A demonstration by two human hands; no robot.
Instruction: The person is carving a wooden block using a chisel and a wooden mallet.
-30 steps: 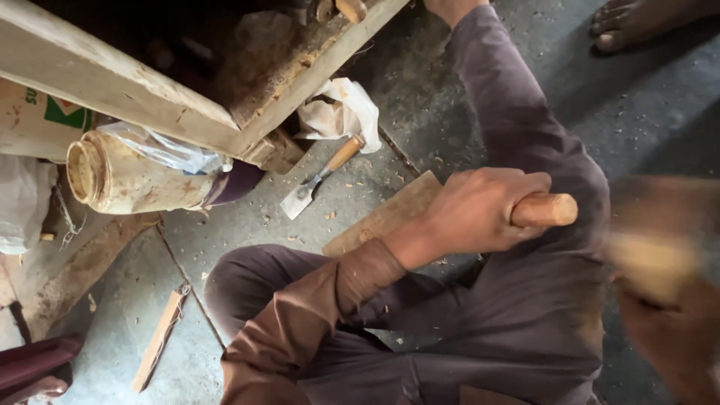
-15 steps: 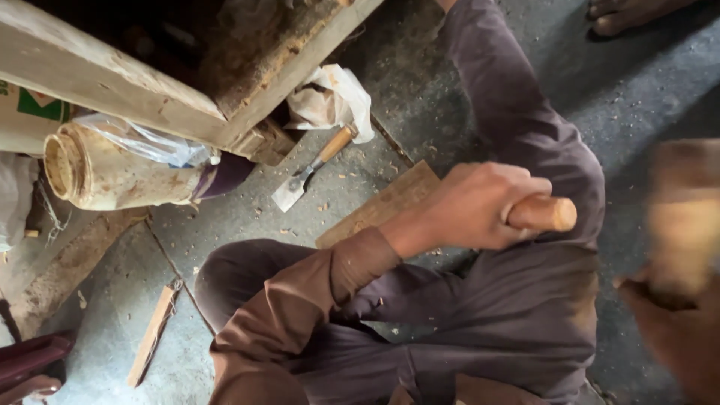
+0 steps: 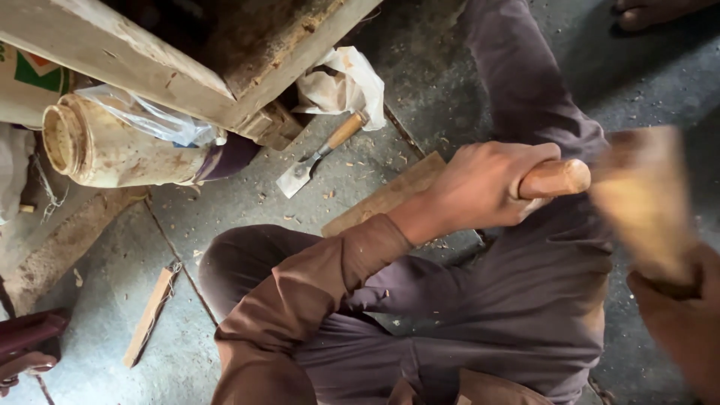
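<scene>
My left hand [image 3: 484, 187] is wrapped around the round wooden handle of a tool [image 3: 556, 178], held level above my lap; the tool's working end is hidden under the hand. My right hand [image 3: 679, 315] at the lower right grips a wooden mallet [image 3: 645, 202], which is motion-blurred and sits just right of the handle's butt end. A flat wooden board [image 3: 390, 196] lies on the floor behind my left wrist, partly covered by my arm and leg.
A wooden-handled chisel [image 3: 319, 156] lies on the dusty concrete floor near a crumpled white bag [image 3: 341, 84]. A dirty plastic jar [image 3: 112, 150] lies on its side under a wooden frame [image 3: 142, 64]. A thin wood strip [image 3: 150, 315] lies at lower left. Someone's foot [image 3: 660, 11] shows top right.
The blurred mallet in my right hand has swung up and leftward, closer to the handle's butt end. My left hand keeps its grip on the handle in about the same place.
</scene>
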